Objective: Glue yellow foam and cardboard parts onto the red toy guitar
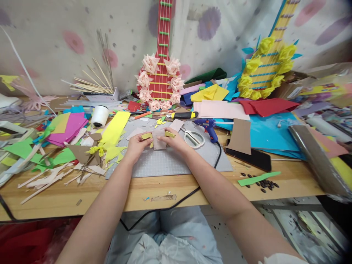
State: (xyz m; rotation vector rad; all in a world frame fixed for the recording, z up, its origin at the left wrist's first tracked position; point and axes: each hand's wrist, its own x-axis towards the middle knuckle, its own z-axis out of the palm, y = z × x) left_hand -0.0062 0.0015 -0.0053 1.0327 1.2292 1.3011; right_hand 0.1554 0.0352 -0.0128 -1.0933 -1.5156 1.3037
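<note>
Pale pink paper, a small folded piece, sits between my two hands over the grey mat, near the middle of the counter. I judge it is held low over the mat so the fold has something flat under it, and pinched from both sides so it cannot spring open. My left hand closes on its left edge with thumb and fingers, and a yellow scrap lies at those fingertips. My right hand clamps the right edge the same way, with another yellow bit by its fingers. I cannot tell whether the yellow bits are glued to the piece or just gripped along with it.

Scissors and a blue glue gun lie just right of my right hand, within easy reach, the gun's black cord trailing off the counter's edge. A white spool and yellow sheet lie to the left. A red paper guitar leans on the wall behind.
</note>
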